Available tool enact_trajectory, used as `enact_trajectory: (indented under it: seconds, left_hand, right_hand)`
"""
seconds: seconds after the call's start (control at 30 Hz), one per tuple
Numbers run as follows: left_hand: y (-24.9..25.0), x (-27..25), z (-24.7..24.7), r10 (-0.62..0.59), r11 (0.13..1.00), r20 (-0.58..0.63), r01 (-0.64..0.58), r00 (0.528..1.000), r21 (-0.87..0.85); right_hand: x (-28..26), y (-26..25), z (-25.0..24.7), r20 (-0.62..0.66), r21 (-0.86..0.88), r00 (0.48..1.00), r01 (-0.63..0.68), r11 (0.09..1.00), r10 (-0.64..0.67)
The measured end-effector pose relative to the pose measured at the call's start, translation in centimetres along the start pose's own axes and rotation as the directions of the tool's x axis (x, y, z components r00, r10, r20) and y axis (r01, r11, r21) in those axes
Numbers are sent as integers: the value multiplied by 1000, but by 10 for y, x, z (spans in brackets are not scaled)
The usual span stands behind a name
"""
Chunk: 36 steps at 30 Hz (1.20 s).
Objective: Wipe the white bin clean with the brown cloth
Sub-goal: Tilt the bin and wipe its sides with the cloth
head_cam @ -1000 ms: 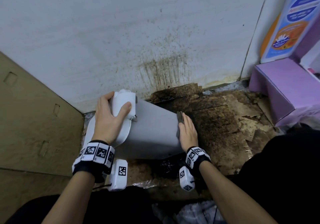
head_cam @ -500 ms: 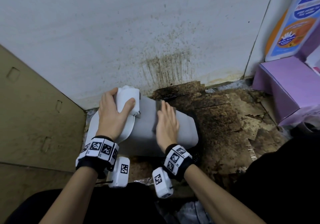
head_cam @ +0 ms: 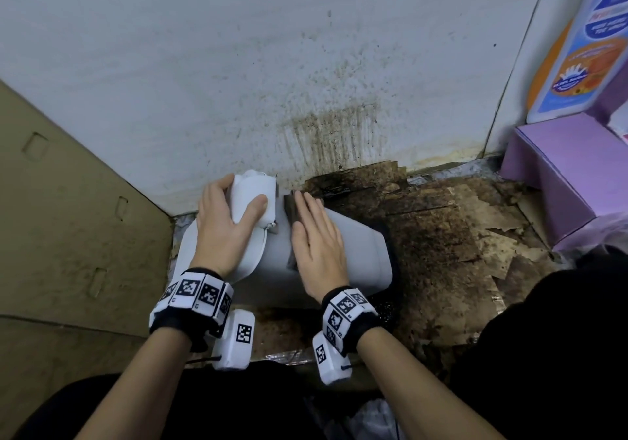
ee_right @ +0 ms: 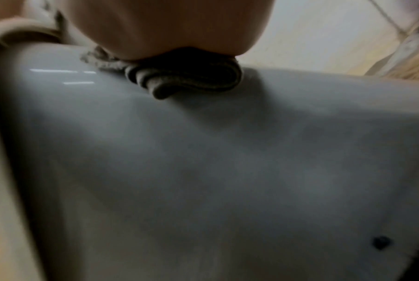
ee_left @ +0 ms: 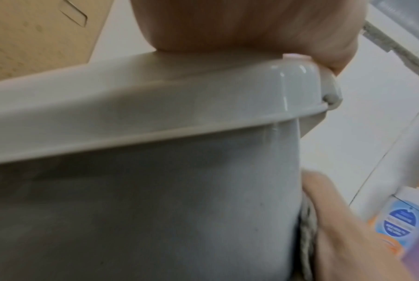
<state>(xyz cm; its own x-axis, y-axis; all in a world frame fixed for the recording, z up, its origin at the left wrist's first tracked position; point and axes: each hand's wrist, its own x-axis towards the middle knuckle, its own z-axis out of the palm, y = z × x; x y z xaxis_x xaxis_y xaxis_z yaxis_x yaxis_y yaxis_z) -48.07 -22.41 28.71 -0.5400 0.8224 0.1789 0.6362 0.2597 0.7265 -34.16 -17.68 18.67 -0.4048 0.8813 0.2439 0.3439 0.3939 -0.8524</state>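
The white bin (head_cam: 360,252) lies on its side on the dirty floor, lid end to the left. My left hand (head_cam: 227,222) grips the bin's lid hinge block (head_cam: 253,191), fingers and thumb curled round it. My right hand (head_cam: 316,246) lies flat with straight fingers on the bin's upper side, pressing the folded brown cloth (head_cam: 289,207) against it. In the right wrist view the cloth (ee_right: 186,79) is bunched under the palm on the bin's wall (ee_right: 203,171). The left wrist view shows the lid rim (ee_left: 155,117) and the cloth's edge (ee_left: 307,228).
A stained white wall (head_cam: 306,66) rises right behind the bin. Brown cardboard (head_cam: 68,219) stands at the left. Torn, soiled cardboard (head_cam: 458,235) covers the floor to the right. A purple box (head_cam: 571,174) and a large blue-and-orange bottle (head_cam: 584,38) sit at the far right.
My right hand with the cloth has slid left along the bin, from its right end towards the lid. The left hand has kept its grip on the hinge block.
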Motion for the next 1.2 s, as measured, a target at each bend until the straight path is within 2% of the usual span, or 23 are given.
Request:
enact_trajectory:
  seconds: [0.17,0.37,0.43,0.7,0.87,1.0,1.1,1.2]
  left_hand:
    - [-2,2,-1,-18,999,-10,17,1000,-37]
    - [4,0,3,-18,999,3,18,1000,-46]
    - [5,-2,3,-13,999,4,13,1000,-47]
    - [2,-2,1,-4,999,-1,4,1000,-38]
    - [0,-2,-1,-4,999,-12,3,1000,-33]
    - [3,-3,0,4,1000,-1,-4,1000,-17]
    - [4,-2,2,9,1000,1,-9,1000,1]
    - [4,-2,2,6,1000,0,-6,1000,8]
  right_hand:
    - [-3,62,-9,40,42,969,-246,968,244]
    - [-5,105,-22,-21,58,864,-502,863,503]
    - [-6,110,-23,-13,67,845,-533,844,535]
    - [-7,123,-26,41,88,825,-565,820,564]
    - [-6,100,-25,16,113,788,-613,782,616]
    - [-7,52,-15,-20,190,812,-570,800,583]
    - [-8,6,-5,-20,232,866,-482,845,499]
    - [-8,-37,4,14,176,932,-359,917,362]
